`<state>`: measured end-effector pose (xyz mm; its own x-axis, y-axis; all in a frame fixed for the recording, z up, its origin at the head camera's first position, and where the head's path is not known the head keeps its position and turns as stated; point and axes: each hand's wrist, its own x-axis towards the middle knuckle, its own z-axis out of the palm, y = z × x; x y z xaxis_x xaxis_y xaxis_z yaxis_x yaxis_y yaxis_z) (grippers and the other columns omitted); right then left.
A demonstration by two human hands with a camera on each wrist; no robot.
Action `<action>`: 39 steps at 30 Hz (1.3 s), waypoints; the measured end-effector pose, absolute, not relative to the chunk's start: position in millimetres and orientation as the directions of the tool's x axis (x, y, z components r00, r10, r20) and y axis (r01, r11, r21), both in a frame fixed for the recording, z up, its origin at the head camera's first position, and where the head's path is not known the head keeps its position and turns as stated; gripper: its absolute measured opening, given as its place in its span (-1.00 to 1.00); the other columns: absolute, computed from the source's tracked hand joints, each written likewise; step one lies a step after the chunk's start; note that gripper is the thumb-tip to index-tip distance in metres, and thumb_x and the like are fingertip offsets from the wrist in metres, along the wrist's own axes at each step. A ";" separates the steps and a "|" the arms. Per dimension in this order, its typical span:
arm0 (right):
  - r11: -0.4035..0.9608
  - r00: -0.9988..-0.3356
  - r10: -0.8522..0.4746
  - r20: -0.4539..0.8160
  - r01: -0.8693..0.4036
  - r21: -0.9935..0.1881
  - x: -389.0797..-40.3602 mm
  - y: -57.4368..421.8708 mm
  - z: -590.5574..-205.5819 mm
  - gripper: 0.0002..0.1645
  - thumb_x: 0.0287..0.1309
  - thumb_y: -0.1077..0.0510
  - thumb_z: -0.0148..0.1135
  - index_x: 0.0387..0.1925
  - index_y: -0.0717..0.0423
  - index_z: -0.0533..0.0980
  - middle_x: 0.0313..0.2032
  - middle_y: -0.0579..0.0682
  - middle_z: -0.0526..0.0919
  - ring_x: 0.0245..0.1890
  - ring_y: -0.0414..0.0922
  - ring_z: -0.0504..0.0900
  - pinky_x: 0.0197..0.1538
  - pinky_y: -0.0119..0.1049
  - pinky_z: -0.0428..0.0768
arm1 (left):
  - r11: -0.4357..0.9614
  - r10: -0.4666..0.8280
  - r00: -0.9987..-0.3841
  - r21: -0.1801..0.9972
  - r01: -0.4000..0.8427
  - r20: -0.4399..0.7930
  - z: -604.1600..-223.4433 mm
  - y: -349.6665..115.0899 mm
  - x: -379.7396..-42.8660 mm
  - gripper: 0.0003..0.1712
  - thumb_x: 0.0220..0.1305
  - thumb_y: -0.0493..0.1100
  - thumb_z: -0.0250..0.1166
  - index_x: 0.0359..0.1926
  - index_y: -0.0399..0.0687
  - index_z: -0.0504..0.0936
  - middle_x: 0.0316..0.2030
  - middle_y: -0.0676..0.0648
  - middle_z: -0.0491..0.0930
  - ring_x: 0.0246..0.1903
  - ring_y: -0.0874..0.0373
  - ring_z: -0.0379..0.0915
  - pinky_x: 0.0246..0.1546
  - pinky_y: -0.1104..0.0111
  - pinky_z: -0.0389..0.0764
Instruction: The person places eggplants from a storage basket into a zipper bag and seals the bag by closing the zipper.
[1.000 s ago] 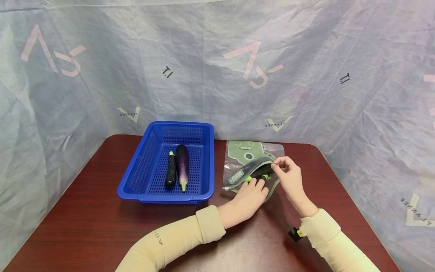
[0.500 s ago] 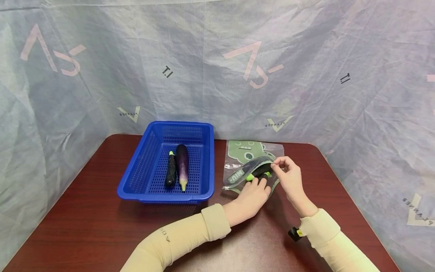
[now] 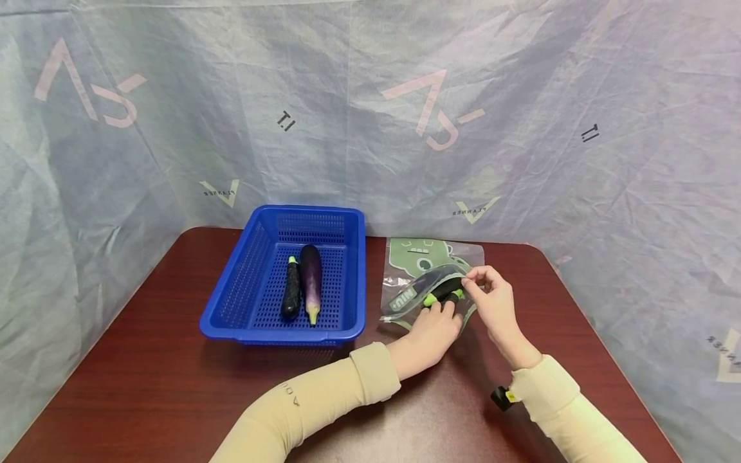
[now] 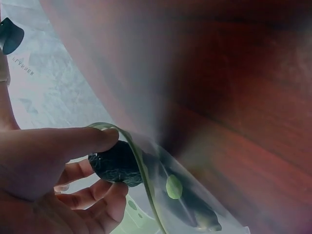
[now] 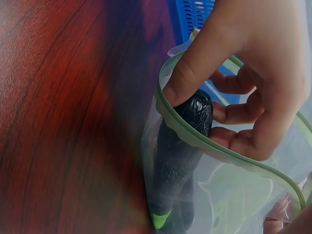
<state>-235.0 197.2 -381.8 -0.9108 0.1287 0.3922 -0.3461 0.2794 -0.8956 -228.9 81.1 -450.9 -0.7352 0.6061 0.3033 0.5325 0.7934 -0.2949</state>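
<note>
A clear zip bag [image 3: 407, 257] with a green cartoon print lies at the right, its mouth held apart. At its near side my left hand [image 3: 431, 337] grips the wrinkled end of a black eggplant [image 4: 114, 163] between thumb and fingers. In the right wrist view, that eggplant [image 5: 183, 146] reaches into the bag, its green tip deepest. Another dark eggplant [image 3: 446, 287] is inside beside it. My right hand [image 3: 496, 308] pinches the right part of the bag's rim between thumb and fingertips.
A blue perforated basket [image 3: 282, 337] stands left of the bag. Two eggplants lie in it, a short black one [image 3: 291, 289] and a longer purple one [image 3: 311, 280]. A hanging cloth [image 3: 359, 161] walls off the back of the red-brown table [image 3: 145, 386].
My left hand has shifted slightly to the right, carrying the eggplant farther into the bag. My right hand has stayed at the rim.
</note>
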 end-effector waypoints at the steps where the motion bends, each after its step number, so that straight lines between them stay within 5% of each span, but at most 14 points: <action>1: 0.279 -0.911 0.129 0.391 -0.345 -0.896 -234.9 197.1 -381.8 -0.90 0.07 0.40 0.21 -0.34 0.38 0.47 -0.48 -0.07 0.52 -0.51 -0.29 0.43 -0.46 -0.53 0.40 | 0.795 0.604 -0.739 -0.296 0.529 0.299 -451.1 82.1 -229.4 -0.79 0.20 -0.05 0.26 -0.13 0.12 0.54 -0.19 -0.01 0.42 -0.27 0.14 0.39 -0.46 0.38 0.45; 22: 0.286 -0.906 0.119 0.406 -0.361 -0.888 -233.3 197.9 -381.1 -0.88 0.06 0.43 0.18 -0.32 0.43 0.47 -0.48 -0.04 0.51 -0.51 -0.23 0.41 -0.48 -0.51 0.38 | 0.823 0.560 -0.797 -0.266 0.502 0.228 -446.7 79.7 -223.3 -0.84 0.27 -0.06 0.18 -0.13 0.12 0.50 -0.18 0.01 0.41 -0.22 0.16 0.38 -0.42 0.38 0.41; 39: 0.298 -0.911 0.104 0.399 -0.354 -0.886 -231.5 199.6 -380.7 -0.88 0.10 0.36 0.18 -0.32 0.38 0.47 -0.45 -0.01 0.50 -0.50 -0.22 0.42 -0.45 -0.50 0.40 | 0.781 0.623 -0.724 -0.291 0.553 0.296 -408.7 59.9 -197.8 -0.81 0.19 -0.05 0.28 -0.22 0.10 0.47 -0.22 0.03 0.41 -0.23 0.15 0.32 -0.43 0.37 0.29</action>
<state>-231.5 199.6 -380.7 -0.9110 0.1035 0.3991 -0.3544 0.2979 -0.8864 -197.8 59.9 -408.7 -0.7242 0.6228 0.2960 0.5529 0.7810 -0.2906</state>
